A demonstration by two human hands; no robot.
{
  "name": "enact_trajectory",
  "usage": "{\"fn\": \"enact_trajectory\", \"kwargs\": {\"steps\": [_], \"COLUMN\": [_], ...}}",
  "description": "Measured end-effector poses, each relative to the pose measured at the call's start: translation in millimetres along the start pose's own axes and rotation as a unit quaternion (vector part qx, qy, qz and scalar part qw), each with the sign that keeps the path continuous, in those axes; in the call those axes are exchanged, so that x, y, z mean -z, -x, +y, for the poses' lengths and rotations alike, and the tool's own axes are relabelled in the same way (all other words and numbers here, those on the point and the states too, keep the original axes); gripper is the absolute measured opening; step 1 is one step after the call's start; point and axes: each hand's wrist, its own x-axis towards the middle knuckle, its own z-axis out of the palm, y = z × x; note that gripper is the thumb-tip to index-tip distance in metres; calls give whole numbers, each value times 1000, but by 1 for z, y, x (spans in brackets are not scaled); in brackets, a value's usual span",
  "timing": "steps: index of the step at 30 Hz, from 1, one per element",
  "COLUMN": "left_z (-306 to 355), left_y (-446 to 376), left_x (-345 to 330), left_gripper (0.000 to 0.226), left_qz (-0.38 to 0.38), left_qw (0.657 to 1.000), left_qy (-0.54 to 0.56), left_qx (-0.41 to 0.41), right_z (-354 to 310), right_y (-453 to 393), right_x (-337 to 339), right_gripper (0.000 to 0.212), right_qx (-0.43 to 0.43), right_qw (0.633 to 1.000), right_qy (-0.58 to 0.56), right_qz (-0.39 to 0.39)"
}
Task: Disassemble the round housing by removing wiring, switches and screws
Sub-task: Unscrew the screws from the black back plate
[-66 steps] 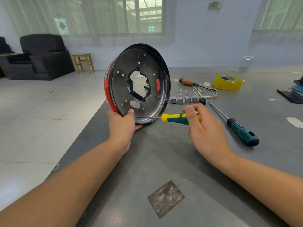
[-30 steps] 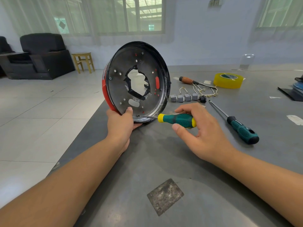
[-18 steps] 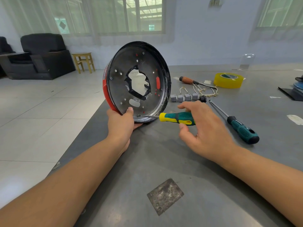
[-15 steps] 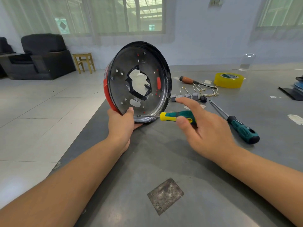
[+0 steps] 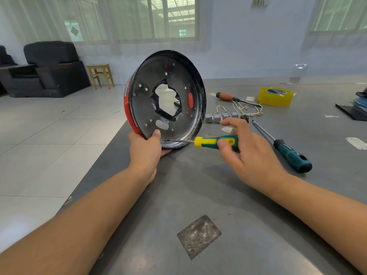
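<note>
Since a second ago the right hand (image 5: 252, 153) has re-fingered the green-and-yellow screwdriver (image 5: 216, 142) — thumb and fingertips now pinch its handle loosely, other fingers spread. Left hand (image 5: 146, 148) grips the round housing's (image 5: 164, 98) lower rim, holding it on edge on the grey table (image 5: 198, 195). Tip sits at a low screw (image 5: 166, 140) — a light pinch risks cam-out, a scratched plate, the housing rolling. Beyond: removed switches (image 5: 221, 117), spare screwdriver (image 5: 292, 155), tape roll (image 5: 275, 96).
</note>
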Motion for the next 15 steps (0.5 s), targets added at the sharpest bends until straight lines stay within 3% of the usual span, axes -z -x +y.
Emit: {"fn": "enact_trajectory", "kwargs": {"steps": [4, 9, 13, 15], "left_z": [-1, -2, -1, -1], "left_y": [-2, -3, -2, -2], "left_x": [1, 1, 0, 1], "left_gripper": [26, 25, 26, 27], "left_qz": [2, -1, -3, -4], "left_qw": [1000, 1000, 1000, 1000], "left_qy": [2, -1, 2, 3], "left_qx": [3, -1, 1, 3], "right_z": [-1, -1, -5, -9], "right_y": [1, -1, 2, 3], "right_x": [2, -2, 2, 3], "right_gripper": [47, 42, 51, 47], "right_qx": [27, -2, 38, 38], "right_qw": [999, 999, 997, 996], "right_qy": [-42, 45, -71, -78], "right_qz": [-1, 23, 3, 4]}}
